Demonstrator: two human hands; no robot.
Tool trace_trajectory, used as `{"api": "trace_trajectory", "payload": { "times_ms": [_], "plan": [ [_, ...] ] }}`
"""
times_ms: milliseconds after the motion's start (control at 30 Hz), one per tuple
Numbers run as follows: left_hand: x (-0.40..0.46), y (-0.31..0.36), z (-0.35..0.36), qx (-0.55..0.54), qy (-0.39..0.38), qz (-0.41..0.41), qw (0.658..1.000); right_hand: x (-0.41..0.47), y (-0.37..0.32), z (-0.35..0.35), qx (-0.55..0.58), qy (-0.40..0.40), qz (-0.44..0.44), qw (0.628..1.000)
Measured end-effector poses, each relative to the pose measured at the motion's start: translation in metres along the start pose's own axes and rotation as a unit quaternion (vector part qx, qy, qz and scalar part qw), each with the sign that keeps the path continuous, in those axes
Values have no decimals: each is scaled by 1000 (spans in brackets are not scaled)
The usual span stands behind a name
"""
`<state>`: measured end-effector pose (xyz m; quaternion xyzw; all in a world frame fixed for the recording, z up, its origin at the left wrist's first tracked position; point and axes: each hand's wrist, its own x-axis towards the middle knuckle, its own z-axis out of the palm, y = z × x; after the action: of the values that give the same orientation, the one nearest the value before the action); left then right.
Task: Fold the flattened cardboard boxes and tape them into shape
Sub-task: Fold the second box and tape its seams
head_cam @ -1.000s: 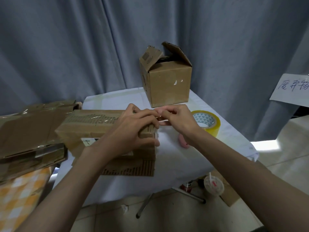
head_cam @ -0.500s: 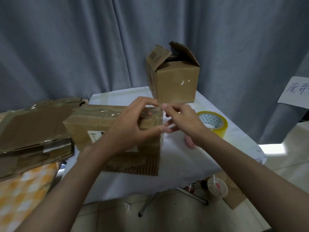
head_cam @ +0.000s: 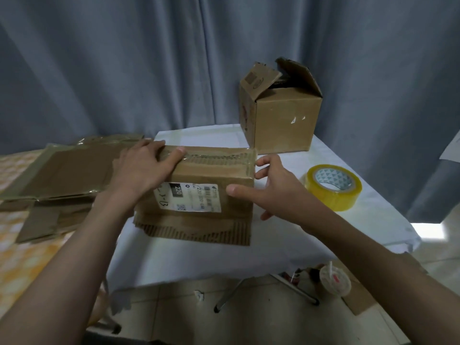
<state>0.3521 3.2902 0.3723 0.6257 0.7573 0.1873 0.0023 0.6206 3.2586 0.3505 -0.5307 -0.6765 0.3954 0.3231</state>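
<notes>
STEP: smoothing tape on the box (head_cam: 199, 192), mid-frame on the desk (head_cam: 286, 235) | left hand (head_cam: 142, 170) flat, pressing top seam | right hand (head_cam: 271, 185) spread at the right end, probably touching | NEXT: tape roll (head_cam: 332, 186), right, for the open side.

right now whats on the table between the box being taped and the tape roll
In the head view, only the right hand crosses that stretch, at the right end of the box being taped; beyond it bare white tablecloth runs to the tape roll.
</notes>
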Motion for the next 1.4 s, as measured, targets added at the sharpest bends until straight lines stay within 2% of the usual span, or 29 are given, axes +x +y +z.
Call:
{"api": "trace_trajectory", "payload": {
  "times_ms": [100,300,433,567,800,933,1000,1067,1133,1200,1333,1400],
  "plan": [
    [0,-3,-4,-46,17,1,999,8,3,-7,16,23,-1,1000],
    [-5,1,-12,-113,30,16,993,37,22,-25,86,184,42,978],
    [-13,5,-13,-128,-2,47,991,45,23,-20,83,197,66,975],
    [-20,11,-20,-140,-33,84,986,44,16,-6,120,142,47,981],
    [-38,19,-26,-183,-115,189,958,37,-1,14,162,66,23,984],
    [-41,21,-21,-185,-154,206,949,31,-6,15,176,-21,9,984],
    [-42,24,-16,-164,-160,206,951,27,-9,7,175,-38,0,984],
    [-42,26,-9,-135,-156,209,956,24,-8,-11,122,6,-8,992],
    [-42,28,-3,-88,-146,220,960,24,1,-37,-27,89,-16,996],
    [-42,29,1,-51,-139,228,962,24,19,-64,-188,127,6,974],
    [-41,33,2,-59,-132,215,966,18,60,-94,-361,46,147,920],
    [-41,34,-1,-73,-137,207,966,13,77,-96,-425,20,161,890]
  ]
}}
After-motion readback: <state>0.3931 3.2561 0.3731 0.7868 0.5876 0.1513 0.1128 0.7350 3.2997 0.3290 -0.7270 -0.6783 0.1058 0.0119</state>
